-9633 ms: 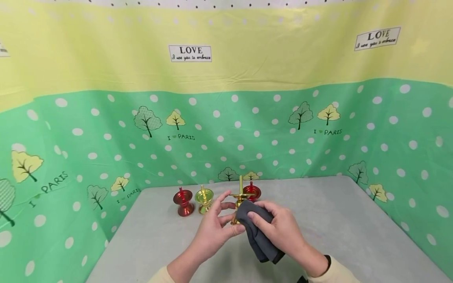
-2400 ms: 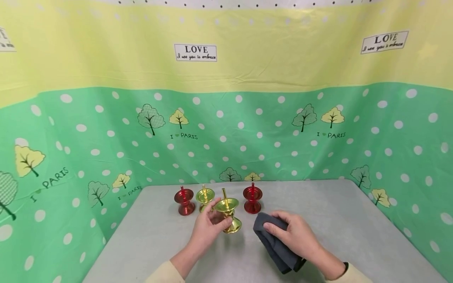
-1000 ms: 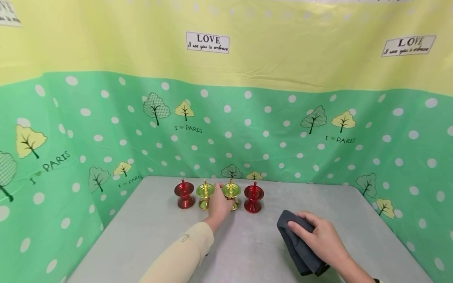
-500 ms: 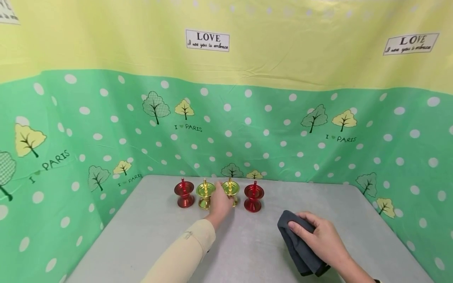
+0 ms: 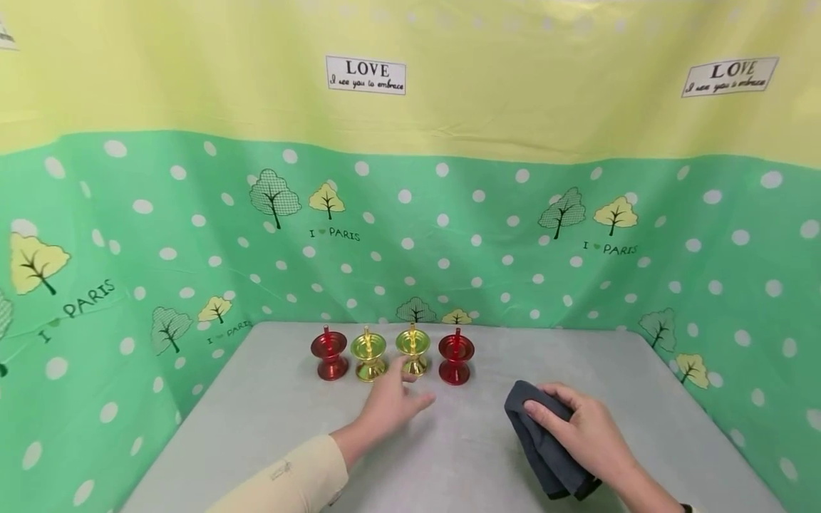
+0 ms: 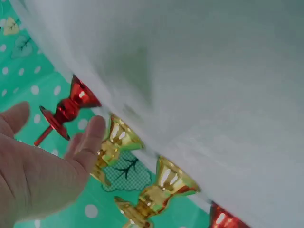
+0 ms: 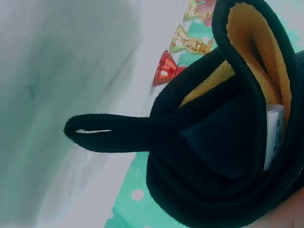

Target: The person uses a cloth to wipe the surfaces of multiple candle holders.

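Note:
Two red and two gold metal candle holders, each with a shallow dish and an upright centre stem, stand in a row near the table's back. From left to right they are a red candle holder (image 5: 330, 354), a gold one, another gold candle holder (image 5: 413, 349) and a red one. My left hand (image 5: 390, 402) hovers just in front of the gold pair, thumb and fingers spread, holding nothing. In the left wrist view the hand (image 6: 42, 175) partly covers one gold holder (image 6: 118, 135). My right hand (image 5: 586, 431) grips a folded dark grey cloth (image 5: 545, 449) whose loop and yellow inside show in the right wrist view.
The grey tabletop (image 5: 462, 442) extends in front of the row and to both sides. A green and yellow printed curtain (image 5: 442, 235) hangs close behind the candle holders and along both sides of the table.
Earlier I held the right-hand gold candle holder near the cloth. It now stands in the row. My left hand has let go and drawn back; the right hand moved rightward with the cloth.

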Motion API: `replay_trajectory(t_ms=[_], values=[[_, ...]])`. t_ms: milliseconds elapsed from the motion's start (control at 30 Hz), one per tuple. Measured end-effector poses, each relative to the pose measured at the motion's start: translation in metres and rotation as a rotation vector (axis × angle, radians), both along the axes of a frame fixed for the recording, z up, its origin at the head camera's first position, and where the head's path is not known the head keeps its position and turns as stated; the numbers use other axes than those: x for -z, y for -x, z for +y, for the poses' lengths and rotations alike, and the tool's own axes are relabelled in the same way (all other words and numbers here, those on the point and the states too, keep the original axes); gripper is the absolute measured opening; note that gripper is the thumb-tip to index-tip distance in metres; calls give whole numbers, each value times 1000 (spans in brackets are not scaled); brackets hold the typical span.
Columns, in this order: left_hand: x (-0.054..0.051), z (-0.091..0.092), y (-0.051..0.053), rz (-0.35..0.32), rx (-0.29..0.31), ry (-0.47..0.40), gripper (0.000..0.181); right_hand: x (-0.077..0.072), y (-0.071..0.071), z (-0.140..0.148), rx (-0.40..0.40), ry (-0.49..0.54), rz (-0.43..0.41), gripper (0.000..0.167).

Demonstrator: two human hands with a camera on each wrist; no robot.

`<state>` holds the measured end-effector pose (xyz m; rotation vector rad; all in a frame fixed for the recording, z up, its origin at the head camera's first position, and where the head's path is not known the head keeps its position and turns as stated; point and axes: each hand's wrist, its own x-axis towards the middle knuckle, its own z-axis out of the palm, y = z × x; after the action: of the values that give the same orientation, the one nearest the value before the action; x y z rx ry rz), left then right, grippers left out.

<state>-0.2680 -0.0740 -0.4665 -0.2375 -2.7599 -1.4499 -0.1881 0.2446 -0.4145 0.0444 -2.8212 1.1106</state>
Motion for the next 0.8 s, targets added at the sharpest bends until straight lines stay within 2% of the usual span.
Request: replay_trajectory(t_ms=[100,233,367,600,800], values=[[-2,7,1,-23,42,-56,94,-3,1,0,-4,-10,11,57],[-1,27,14,-68,32,-123,102,-4,1,-3,-9,20,14,55],[0,48,27,-96,23,-150,107,-2,0,-5,-2,39,17,52],[6,71,44,-64,-67,-147,107,0,1,-2,5,21,20,54],[9,80,57,-69,-130,-196,105,0,3,3,5,6,16,56]])
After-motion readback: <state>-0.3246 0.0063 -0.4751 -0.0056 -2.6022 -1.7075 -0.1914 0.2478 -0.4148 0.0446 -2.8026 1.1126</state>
